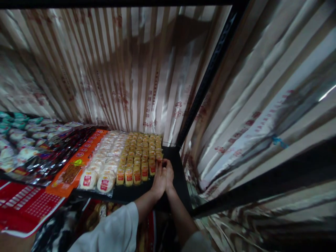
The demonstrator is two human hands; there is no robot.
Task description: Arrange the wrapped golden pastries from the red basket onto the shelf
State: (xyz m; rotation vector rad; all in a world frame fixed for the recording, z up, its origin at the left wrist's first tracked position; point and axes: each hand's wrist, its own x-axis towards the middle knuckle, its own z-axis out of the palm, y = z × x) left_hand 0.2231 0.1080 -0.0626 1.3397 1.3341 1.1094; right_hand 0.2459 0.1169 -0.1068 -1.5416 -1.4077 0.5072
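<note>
My left hand point(159, 182) reaches onto the dark shelf, its fingers stretched along the right side of the yellow packaged cakes point(137, 173). Its fingertips are at the rightmost row and seem to touch it. Pressed close against it is my right hand point(169, 175), with fingers slightly bent toward the left fingertips. I see nothing held in either hand, though the space between the palms is hidden. The yellow cakes stand in several neat rows with red labels. Left of them lie rows of white round packaged cakes point(104, 180), also red-labelled.
Further left are an orange snack packet point(69, 171), dark shiny packets point(52, 161) and white and green wrapped packets point(22, 136). A black shelf post point(207, 80) rises at the right. Striped printed plastic sheeting point(126, 77) hangs behind. A red package point(23, 206) sits at lower left.
</note>
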